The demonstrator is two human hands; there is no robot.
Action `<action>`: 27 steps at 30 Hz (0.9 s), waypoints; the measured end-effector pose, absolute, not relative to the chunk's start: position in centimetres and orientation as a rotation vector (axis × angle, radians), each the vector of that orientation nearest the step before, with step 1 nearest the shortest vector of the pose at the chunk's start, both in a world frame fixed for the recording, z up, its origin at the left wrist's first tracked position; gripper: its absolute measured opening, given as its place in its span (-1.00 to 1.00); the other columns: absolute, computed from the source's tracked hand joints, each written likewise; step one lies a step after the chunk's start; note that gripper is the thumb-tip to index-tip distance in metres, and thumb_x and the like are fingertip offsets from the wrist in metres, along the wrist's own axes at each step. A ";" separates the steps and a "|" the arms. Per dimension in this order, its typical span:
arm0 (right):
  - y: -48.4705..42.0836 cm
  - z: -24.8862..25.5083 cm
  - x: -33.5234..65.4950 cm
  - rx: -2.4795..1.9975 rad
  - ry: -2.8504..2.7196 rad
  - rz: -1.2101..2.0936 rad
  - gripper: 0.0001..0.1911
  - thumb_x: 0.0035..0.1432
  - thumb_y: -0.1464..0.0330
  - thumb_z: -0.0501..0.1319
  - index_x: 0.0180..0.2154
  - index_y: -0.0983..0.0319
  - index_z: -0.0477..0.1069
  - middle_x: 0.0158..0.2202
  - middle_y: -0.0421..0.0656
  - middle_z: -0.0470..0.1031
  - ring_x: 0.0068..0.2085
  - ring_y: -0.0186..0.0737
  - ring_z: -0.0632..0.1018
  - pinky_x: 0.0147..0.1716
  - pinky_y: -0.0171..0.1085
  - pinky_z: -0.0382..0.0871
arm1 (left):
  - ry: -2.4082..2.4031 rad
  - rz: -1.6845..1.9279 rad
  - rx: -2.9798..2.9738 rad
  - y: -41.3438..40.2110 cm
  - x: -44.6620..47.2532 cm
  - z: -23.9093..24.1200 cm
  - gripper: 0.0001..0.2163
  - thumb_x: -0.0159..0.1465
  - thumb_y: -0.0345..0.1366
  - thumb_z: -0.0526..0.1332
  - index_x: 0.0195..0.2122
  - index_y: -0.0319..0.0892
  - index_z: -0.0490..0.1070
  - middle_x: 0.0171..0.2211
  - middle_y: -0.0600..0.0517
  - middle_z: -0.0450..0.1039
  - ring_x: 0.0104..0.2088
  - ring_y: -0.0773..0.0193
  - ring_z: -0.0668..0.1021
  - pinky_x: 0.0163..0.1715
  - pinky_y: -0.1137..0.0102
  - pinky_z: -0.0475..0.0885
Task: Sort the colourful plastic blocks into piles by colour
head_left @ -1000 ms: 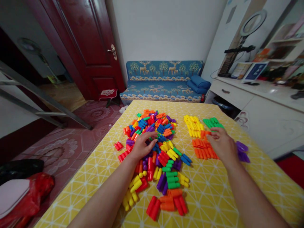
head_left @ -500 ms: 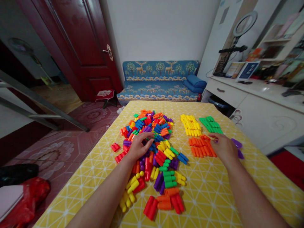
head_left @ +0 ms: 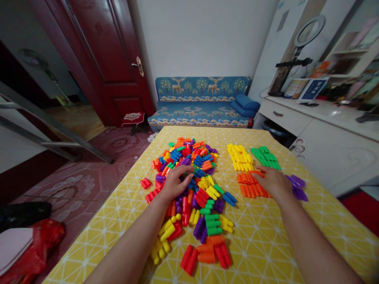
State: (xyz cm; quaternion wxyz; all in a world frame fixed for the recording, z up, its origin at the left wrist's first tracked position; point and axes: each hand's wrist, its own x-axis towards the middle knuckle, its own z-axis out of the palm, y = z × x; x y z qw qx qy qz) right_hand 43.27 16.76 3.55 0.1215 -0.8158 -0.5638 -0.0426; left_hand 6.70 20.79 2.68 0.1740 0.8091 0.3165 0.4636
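My left hand (head_left: pixel 177 182) rests over a mixed pile of plastic bullet-shaped building blocks (head_left: pixel 186 152) in red, blue, orange, purple, green and yellow. Its thumb and fingers are apart, with no block visibly gripped; the fingertips reach toward blue blocks. On the right side, my right hand (head_left: pixel 274 182) is at the group of orange blocks (head_left: pixel 250 190), thumb and fingers closing on an orange block at the back of that group. The hand hides part of the group. Grouped by colour around it lie yellow blocks (head_left: pixel 239 157), green blocks (head_left: pixel 265 157) and purple blocks (head_left: pixel 297 187).
A yellow patterned cloth (head_left: pixel 260 244) covers the table. Loose red blocks (head_left: pixel 189 259) and other colours lie near its front. Beyond stands a blue patterned sofa (head_left: pixel 201 104); a white cabinet (head_left: pixel 334 146) is at the right, a metal ladder-like frame (head_left: pixel 59 122) at the left.
My right hand has shifted slightly left, down onto the orange group, and more purple blocks show beside it. My left hand stays over the pile. The whole view has shifted slightly.
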 end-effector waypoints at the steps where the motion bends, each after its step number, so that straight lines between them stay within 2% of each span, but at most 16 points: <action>1: 16.9 3.6 43.1 -2.407 -1.622 -0.116 -0.51 0.15 0.07 0.11 0.03 0.13 0.49 -0.13 0.00 0.58 -0.17 0.02 0.58 -0.32 -0.16 0.38 | 0.897 1.317 2.295 20.8 6.7 2.7 -0.80 0.29 -0.27 0.20 -0.09 -0.14 0.49 -0.26 -0.04 0.59 -0.30 0.23 0.61 -0.32 0.38 0.53; 4: 17.2 3.8 42.8 -2.462 -1.571 -0.107 -0.47 0.13 0.01 0.11 0.00 0.15 0.52 -0.16 0.03 0.59 -0.20 0.04 0.59 -0.35 -0.16 0.37 | 0.898 1.317 2.298 20.9 6.7 2.7 -0.80 0.29 -0.28 0.20 -0.09 -0.14 0.49 -0.27 -0.03 0.59 -0.31 0.24 0.61 -0.32 0.38 0.53; 9: 17.4 4.0 42.7 -2.493 -1.531 -0.055 -0.49 0.10 0.01 0.12 -0.02 0.12 0.52 -0.18 0.03 0.59 -0.21 0.06 0.59 -0.36 -0.15 0.38 | 0.887 1.314 2.292 20.9 6.7 2.5 -0.81 0.28 -0.31 0.20 -0.10 -0.15 0.49 -0.27 -0.04 0.59 -0.31 0.24 0.61 -0.32 0.38 0.52; 16: 17.0 3.8 42.7 -2.439 -1.490 -0.050 -0.46 0.09 0.01 0.11 -0.04 0.18 0.51 -0.17 0.08 0.57 -0.21 0.09 0.58 -0.35 -0.13 0.36 | 0.901 1.305 2.301 20.9 6.7 2.6 -0.82 0.28 -0.32 0.20 -0.11 -0.15 0.49 -0.26 -0.04 0.59 -0.31 0.25 0.61 -0.34 0.39 0.52; 20: 16.7 3.6 43.2 -2.447 -1.438 -0.095 -0.47 0.06 0.05 0.15 -0.03 0.20 0.50 -0.16 0.08 0.56 -0.23 0.07 0.58 -0.39 -0.16 0.34 | 0.900 1.309 2.299 20.8 6.7 2.6 -0.83 0.28 -0.32 0.20 -0.12 -0.15 0.50 -0.27 -0.04 0.59 -0.31 0.25 0.61 -0.34 0.40 0.52; 27: 16.7 3.1 44.9 -2.352 -1.335 0.032 -0.65 0.03 0.24 0.17 -0.15 0.19 0.53 -0.24 -0.09 0.61 -0.26 -0.06 0.58 -0.43 -0.25 0.29 | 0.912 1.313 2.302 20.8 6.8 2.7 -0.84 0.28 -0.35 0.20 -0.14 -0.17 0.50 -0.30 -0.02 0.59 -0.35 0.29 0.59 -0.34 0.42 0.51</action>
